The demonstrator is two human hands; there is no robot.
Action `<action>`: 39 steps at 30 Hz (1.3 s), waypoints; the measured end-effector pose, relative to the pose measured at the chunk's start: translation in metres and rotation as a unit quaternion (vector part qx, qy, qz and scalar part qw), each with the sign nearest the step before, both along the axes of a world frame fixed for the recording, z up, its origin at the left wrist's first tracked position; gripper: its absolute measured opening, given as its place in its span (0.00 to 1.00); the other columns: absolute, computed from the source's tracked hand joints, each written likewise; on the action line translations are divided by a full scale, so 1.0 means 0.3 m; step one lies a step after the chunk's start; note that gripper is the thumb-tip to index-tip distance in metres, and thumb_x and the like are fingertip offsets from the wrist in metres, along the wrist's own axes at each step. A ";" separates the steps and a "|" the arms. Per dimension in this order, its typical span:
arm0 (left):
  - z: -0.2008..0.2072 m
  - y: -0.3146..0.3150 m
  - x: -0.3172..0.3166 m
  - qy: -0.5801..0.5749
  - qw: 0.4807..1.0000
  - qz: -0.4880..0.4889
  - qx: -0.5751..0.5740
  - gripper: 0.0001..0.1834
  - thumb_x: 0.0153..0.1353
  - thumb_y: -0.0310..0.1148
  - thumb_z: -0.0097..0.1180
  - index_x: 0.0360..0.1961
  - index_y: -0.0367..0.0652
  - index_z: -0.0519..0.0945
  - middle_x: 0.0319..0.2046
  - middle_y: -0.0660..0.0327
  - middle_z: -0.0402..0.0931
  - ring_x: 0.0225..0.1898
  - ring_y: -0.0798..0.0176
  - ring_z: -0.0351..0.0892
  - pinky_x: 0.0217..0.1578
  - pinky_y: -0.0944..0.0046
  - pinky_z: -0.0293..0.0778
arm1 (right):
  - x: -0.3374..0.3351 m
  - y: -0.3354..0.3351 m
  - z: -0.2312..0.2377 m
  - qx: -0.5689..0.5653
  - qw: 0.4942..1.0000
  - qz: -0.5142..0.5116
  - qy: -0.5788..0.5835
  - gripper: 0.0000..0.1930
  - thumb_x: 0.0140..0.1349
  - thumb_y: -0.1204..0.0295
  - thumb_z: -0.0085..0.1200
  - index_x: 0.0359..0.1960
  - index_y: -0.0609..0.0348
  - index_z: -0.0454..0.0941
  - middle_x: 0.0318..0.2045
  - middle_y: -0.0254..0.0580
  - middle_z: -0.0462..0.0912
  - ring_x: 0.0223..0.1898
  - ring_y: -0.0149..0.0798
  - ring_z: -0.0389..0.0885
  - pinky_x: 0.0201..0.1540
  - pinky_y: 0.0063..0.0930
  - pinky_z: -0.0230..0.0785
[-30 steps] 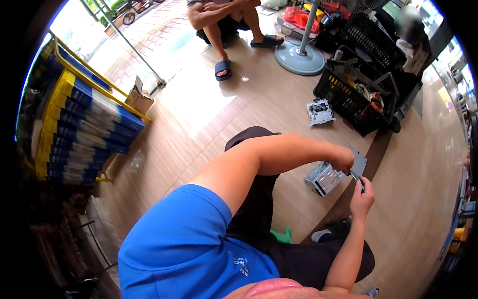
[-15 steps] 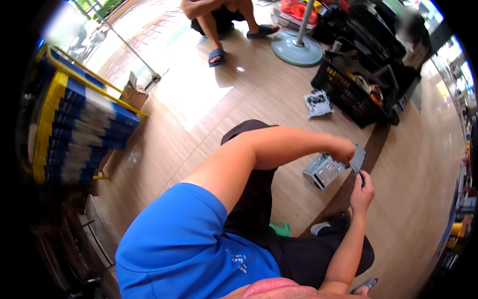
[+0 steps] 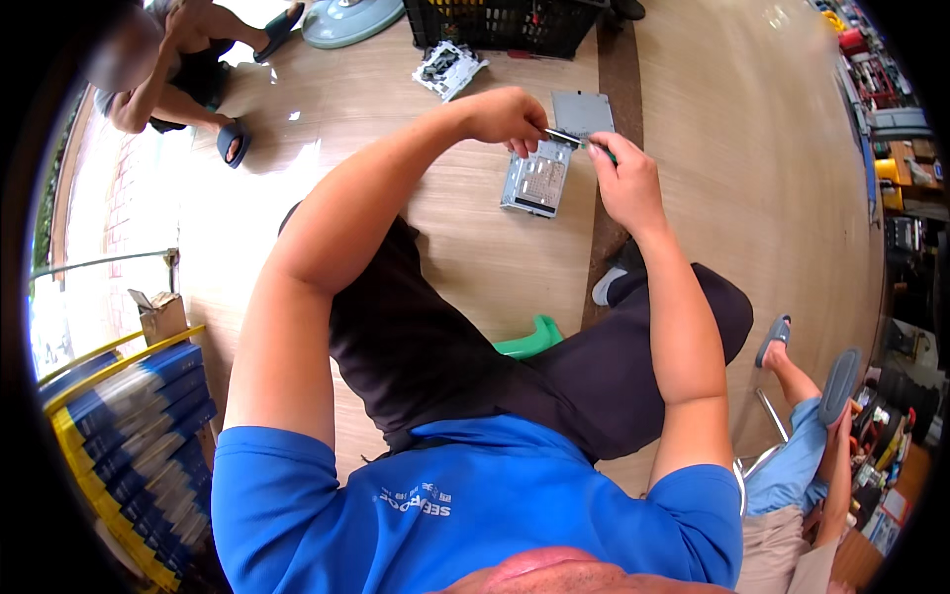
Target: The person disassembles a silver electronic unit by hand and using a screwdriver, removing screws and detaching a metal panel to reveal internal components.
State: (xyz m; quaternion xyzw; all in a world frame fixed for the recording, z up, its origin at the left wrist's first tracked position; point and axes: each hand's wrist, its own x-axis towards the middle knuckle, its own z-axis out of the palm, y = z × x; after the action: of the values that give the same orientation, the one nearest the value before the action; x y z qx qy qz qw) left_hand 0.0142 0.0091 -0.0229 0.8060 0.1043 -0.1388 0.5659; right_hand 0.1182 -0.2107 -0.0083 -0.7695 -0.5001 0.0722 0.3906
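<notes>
A: What containers were there?

B: A black slatted crate [image 3: 475, 30] stood at the far side of the floor [image 3: 475, 262]. Yellow and red bits showed through its slats, too dim to name. A small cardboard box [image 3: 161, 322] stood near the floor's left edge, flaps raised, its inside hidden. Just beside it, a yellow rack [image 3: 69, 436] held stacked blue-and-white packages [image 3: 148, 421].

A: And the metal housing?

B: The perforated silver housing [image 3: 534, 183] lay on the floor, just left of the dark strip [image 3: 619, 89] and well in from the floor's left and right edges. A flat grey plate [image 3: 582, 109] lay just beyond, its right side over the strip's left edge.

A: How were the hands posed?

B: The right hand [image 3: 630, 183] angled up and leftward, thumb and fingers closed around the handle of a screwdriver [image 3: 568, 136], whose shaft pointed left. The left arm bowed outward at the elbow. The left hand [image 3: 510, 119] bent over at the wrist above the housing, its fingers curled downward by the screwdriver's tip. I couldn't make out whether they gripped anything, or how wide they were parted.
</notes>
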 end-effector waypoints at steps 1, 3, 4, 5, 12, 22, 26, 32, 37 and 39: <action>-0.005 0.002 -0.003 0.013 1.000 0.010 -0.018 0.08 0.61 0.27 0.54 0.38 0.33 0.80 0.31 0.57 0.82 0.33 0.65 0.84 0.35 0.67 0.79 | -0.003 0.003 0.008 0.000 1.000 0.000 0.009 0.09 0.63 0.71 0.54 0.41 0.62 0.79 0.36 0.52 0.82 0.37 0.49 0.82 0.40 0.34 0.72; -0.017 -0.006 -0.003 0.020 0.999 0.004 -0.032 0.08 0.61 0.27 0.55 0.39 0.33 0.80 0.32 0.57 0.82 0.34 0.65 0.84 0.36 0.68 0.78 | 0.000 -0.002 0.003 -0.001 1.000 -0.003 0.020 0.09 0.62 0.71 0.54 0.41 0.61 0.79 0.36 0.53 0.82 0.38 0.53 0.81 0.40 0.38 0.73; -0.020 -0.004 -0.002 0.025 0.999 0.006 -0.044 0.09 0.61 0.26 0.55 0.40 0.34 0.79 0.32 0.58 0.82 0.35 0.66 0.84 0.37 0.68 0.78 | 0.003 -0.001 -0.001 0.006 1.000 0.001 0.010 0.09 0.62 0.70 0.54 0.40 0.61 0.79 0.35 0.53 0.82 0.37 0.54 0.81 0.39 0.38 0.72; -0.024 -0.003 0.000 0.032 0.998 0.007 -0.057 0.09 0.61 0.26 0.56 0.41 0.35 0.79 0.33 0.58 0.82 0.36 0.66 0.84 0.38 0.68 0.78 | 0.004 -0.002 -0.003 0.013 1.000 0.006 -0.001 0.09 0.62 0.70 0.54 0.40 0.61 0.79 0.35 0.53 0.82 0.37 0.54 0.81 0.39 0.39 0.72; -0.053 -0.015 0.015 0.007 0.999 -0.010 -0.034 0.09 0.60 0.26 0.58 0.40 0.34 0.78 0.32 0.60 0.82 0.35 0.68 0.82 0.36 0.68 0.77 | -0.001 -0.004 0.000 0.019 1.000 0.008 -0.004 0.08 0.62 0.71 0.54 0.40 0.60 0.78 0.34 0.53 0.82 0.37 0.55 0.81 0.39 0.40 0.72; -0.031 -0.034 0.023 -0.005 1.000 0.011 -0.026 0.09 0.60 0.26 0.57 0.41 0.33 0.79 0.31 0.60 0.82 0.35 0.68 0.83 0.37 0.69 0.77 | 0.005 -0.011 0.006 0.013 1.000 0.015 -0.006 0.07 0.62 0.71 0.54 0.39 0.60 0.78 0.33 0.53 0.81 0.36 0.56 0.80 0.38 0.41 0.71; -0.036 -0.020 0.019 -0.004 0.999 0.018 -0.031 0.08 0.62 0.27 0.56 0.40 0.33 0.79 0.31 0.59 0.82 0.34 0.67 0.83 0.37 0.69 0.78 | -0.002 -0.005 0.018 0.011 1.000 0.008 -0.006 0.07 0.62 0.71 0.54 0.39 0.60 0.78 0.34 0.53 0.81 0.36 0.55 0.80 0.38 0.41 0.72; -0.025 -0.015 0.012 -0.011 0.999 0.033 0.006 0.08 0.63 0.27 0.54 0.39 0.33 0.79 0.30 0.58 0.82 0.32 0.66 0.83 0.34 0.68 0.78 | -0.005 -0.004 0.031 -0.002 1.000 0.008 -0.008 0.09 0.63 0.73 0.53 0.42 0.62 0.78 0.35 0.52 0.82 0.37 0.49 0.82 0.40 0.34 0.72; -0.032 -0.020 0.023 -0.059 0.996 0.011 0.067 0.10 0.62 0.31 0.56 0.35 0.33 0.81 0.26 0.57 0.82 0.29 0.66 0.83 0.30 0.67 0.79 | 0.011 -0.034 -0.004 -0.010 0.999 0.001 -0.046 0.10 0.62 0.73 0.53 0.42 0.64 0.78 0.40 0.54 0.82 0.43 0.54 0.81 0.46 0.39 0.72; -0.066 -0.013 0.029 -0.069 0.997 0.026 0.031 0.09 0.60 0.30 0.56 0.34 0.34 0.82 0.26 0.57 0.82 0.27 0.65 0.84 0.30 0.66 0.79 | 0.009 -0.039 -0.006 -0.029 0.999 0.004 -0.044 0.11 0.63 0.73 0.52 0.44 0.64 0.78 0.40 0.55 0.82 0.44 0.53 0.81 0.47 0.37 0.72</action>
State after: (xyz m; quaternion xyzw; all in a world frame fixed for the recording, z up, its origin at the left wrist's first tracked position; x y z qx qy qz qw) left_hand 0.0229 0.0051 -0.0428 0.8276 0.0901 -0.0645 0.5502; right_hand 0.1210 -0.2223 -0.0101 -0.7806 -0.5181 0.0540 0.3454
